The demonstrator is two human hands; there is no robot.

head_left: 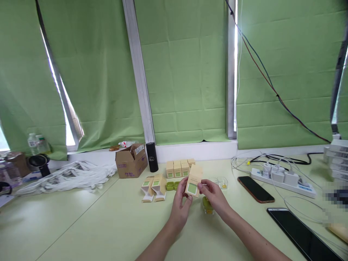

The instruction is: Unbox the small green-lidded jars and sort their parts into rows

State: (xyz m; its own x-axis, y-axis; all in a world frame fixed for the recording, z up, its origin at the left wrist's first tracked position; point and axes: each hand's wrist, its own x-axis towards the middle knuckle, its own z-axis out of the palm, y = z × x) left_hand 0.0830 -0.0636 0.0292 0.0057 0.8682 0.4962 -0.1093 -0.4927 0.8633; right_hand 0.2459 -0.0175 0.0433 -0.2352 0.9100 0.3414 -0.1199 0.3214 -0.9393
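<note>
At the left of a pale table (95, 232), a heap of white cables (78, 175) is lying in a loose spread. To its right, a brown box (127, 166) is sitting beneath raised flaps, with a black cylinder (151, 157) standing just beside it. Nearer the middle, 2 open cartons (158, 183) are lying side by side, their white flaps showing at the near end; farther back, at least 4 closed cartons (177, 169) are lining up, with 2 small green containers (170, 186) sitting in front.

At center, a person's left hand (179, 203) is gripping a tan carton (194, 177) along its left side, while the right hand (214, 195) is pinching its lower right edge. The carton is tilting above the table, green panel facing near; whether its ends are closed, the view is not telling. The step in hand appears to be 2-handed handling of this carton, and the next move is likely calling for a light, even hold on thin card, clear of the green jar (208, 206) sitting just below the right hand.

Farther right, a phone (255, 189) is lying near a loaded power strip (284, 181).
</note>
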